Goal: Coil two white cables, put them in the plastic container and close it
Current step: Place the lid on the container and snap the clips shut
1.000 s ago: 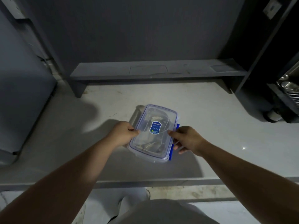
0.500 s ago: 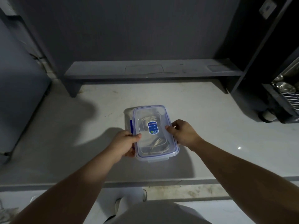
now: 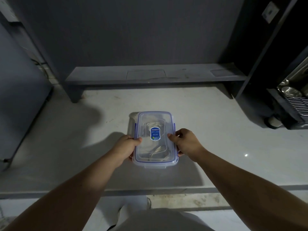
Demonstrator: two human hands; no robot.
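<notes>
Gripping the plastic container (image 3: 155, 164) mid-counter (image 3: 225, 147), left hand (image 3: 127, 146) clasps its 9 o'clock edge, right hand (image 3: 185, 142) its 3 o'clock, white cables (image 3: 159, 150) coiled inside, lid (image 3: 155, 119) on, side clips seemingly left to snap.

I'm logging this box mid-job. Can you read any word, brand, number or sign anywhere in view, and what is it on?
Blue sticker on the clear lid of the plastic container: several lines of white print, too small and blurred to read.
Pale wall plate, upper right: no legible marking.
Nothing else in view shows any text.
</notes>
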